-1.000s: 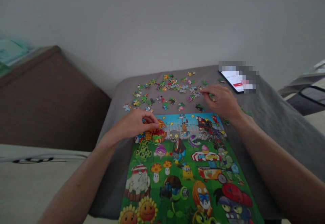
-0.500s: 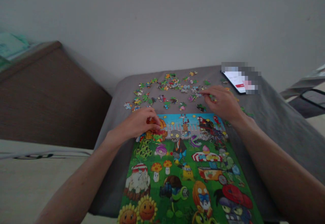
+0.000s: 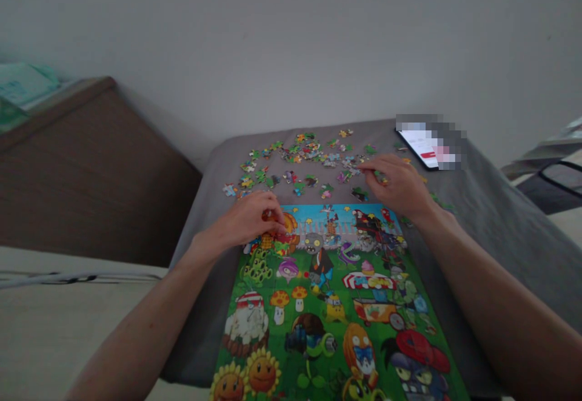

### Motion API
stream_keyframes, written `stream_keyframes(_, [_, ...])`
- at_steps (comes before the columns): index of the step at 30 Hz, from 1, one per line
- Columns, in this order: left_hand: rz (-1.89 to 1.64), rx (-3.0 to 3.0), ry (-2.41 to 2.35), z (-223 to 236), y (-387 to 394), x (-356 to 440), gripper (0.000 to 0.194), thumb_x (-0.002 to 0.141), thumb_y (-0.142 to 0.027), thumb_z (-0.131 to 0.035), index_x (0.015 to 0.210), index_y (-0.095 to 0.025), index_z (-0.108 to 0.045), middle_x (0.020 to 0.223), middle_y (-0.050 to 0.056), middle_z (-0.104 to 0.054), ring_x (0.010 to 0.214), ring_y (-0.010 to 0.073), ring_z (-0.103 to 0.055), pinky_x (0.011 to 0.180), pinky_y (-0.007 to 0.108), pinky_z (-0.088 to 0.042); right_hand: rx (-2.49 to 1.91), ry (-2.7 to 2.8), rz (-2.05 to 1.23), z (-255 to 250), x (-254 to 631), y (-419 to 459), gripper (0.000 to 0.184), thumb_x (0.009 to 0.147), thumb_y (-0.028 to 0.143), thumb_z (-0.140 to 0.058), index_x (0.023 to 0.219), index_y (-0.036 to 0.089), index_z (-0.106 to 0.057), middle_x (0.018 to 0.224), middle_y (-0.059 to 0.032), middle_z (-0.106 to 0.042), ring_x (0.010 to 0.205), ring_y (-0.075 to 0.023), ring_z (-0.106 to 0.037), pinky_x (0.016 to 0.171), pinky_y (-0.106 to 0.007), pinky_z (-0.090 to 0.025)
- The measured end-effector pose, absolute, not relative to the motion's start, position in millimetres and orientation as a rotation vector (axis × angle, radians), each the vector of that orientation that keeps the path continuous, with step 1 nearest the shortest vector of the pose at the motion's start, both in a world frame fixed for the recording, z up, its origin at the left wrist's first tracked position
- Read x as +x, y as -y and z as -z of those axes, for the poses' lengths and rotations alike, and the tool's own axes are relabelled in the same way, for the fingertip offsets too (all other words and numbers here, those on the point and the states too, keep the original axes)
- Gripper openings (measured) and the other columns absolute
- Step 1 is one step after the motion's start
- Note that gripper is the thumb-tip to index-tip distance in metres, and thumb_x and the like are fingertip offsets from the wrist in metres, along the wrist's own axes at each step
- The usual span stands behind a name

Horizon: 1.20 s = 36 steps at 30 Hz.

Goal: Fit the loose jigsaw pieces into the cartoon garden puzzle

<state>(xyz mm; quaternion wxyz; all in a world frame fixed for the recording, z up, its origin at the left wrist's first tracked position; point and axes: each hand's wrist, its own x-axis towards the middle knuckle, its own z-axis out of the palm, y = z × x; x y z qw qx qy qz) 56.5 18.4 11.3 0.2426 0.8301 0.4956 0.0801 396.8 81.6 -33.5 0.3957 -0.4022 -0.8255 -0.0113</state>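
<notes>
A colourful cartoon jigsaw puzzle (image 3: 331,304) lies on a grey cloth-covered table (image 3: 491,231), running from the near edge up to the middle. My left hand (image 3: 248,219) rests at the puzzle's upper left corner, fingers curled and pinched on a small piece I cannot make out. My right hand (image 3: 400,185) lies just beyond the puzzle's upper right corner, fingers bent, fingertips touching loose pieces (image 3: 309,158) scattered across the far part of the table.
A phone (image 3: 422,146) with a lit screen lies at the table's far right. A brown cabinet or headboard (image 3: 86,176) stands on the left, a pale wall behind. Papers and a dark frame (image 3: 555,170) sit at the right edge.
My left hand has shifted slightly up toward the puzzle's top left corner. The right hand stays among the loose pieces. The view has tilted a little.
</notes>
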Motion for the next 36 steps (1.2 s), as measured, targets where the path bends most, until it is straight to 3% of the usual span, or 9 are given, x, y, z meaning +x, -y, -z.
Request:
stream_keyframes(7, [-0.335,2.195,-1.416,-21.9,-18.8,49.9,0.018,0.092,-0.039,-0.067,0.088,-0.022,-0.071,0.097,0.003,-0.068,0.091,0.0201,-0.062,0.086,0.034,-0.046,-1.062,2.113,-0.021,33.2,397.5,-81.7,0.026,0.090,0.016,-0.055,0.103,0.022,-0.077,0.096,-0.0091,-0.080,0.094,-0.0272,-0.073,0.088,-0.044,-0.057])
stream_keyframes(14, [-0.121,2.285,-1.276,-16.1,-16.6,51.2,0.029,0.084,-0.049,-0.078,0.089,-0.022,-0.068,0.100,0.004,-0.064,0.104,0.0255,-0.057,0.091,0.038,-0.041,-1.036,2.108,-0.005,36.2,396.1,-82.7,0.025,0.090,0.016,-0.055,0.098,0.022,-0.078,0.092,-0.0080,-0.080,0.090,-0.0257,-0.074,0.086,-0.042,-0.057])
stream_keyframes(23, [-0.061,2.252,-1.451,-7.5,-12.0,55.2,0.033,0.081,-0.043,-0.077,0.083,-0.021,-0.052,0.105,0.004,-0.050,0.102,0.0252,-0.047,0.089,0.038,-0.040,-1.040,2.125,-0.027,37.6,396.6,-83.1,0.025,0.090,0.015,-0.056,0.100,0.023,-0.077,0.094,-0.0074,-0.080,0.092,-0.0254,-0.074,0.088,-0.042,-0.057])
stream_keyframes(32, [0.016,2.254,-1.465,-2.3,-18.3,48.0,0.041,0.083,-0.060,-0.067,0.089,-0.022,-0.054,0.105,0.007,-0.053,0.102,0.0289,-0.049,0.089,0.043,-0.039,-1.046,2.121,-0.053,36.9,397.1,-84.1,0.026,0.091,0.016,-0.053,0.101,0.022,-0.077,0.094,-0.0086,-0.079,0.095,-0.0255,-0.073,0.089,-0.044,-0.056])
stream_keyframes(36, [-0.064,2.250,-1.482,0.3,-20.9,41.7,0.036,0.090,-0.058,-0.052,0.090,-0.022,-0.056,0.105,0.009,-0.055,0.105,0.0304,-0.051,0.092,0.045,-0.040,-1.078,2.094,-0.048,33.2,396.5,-83.4,0.026,0.092,0.016,-0.053,0.101,0.023,-0.077,0.097,-0.0083,-0.079,0.096,-0.0256,-0.072,0.091,-0.044,-0.055])
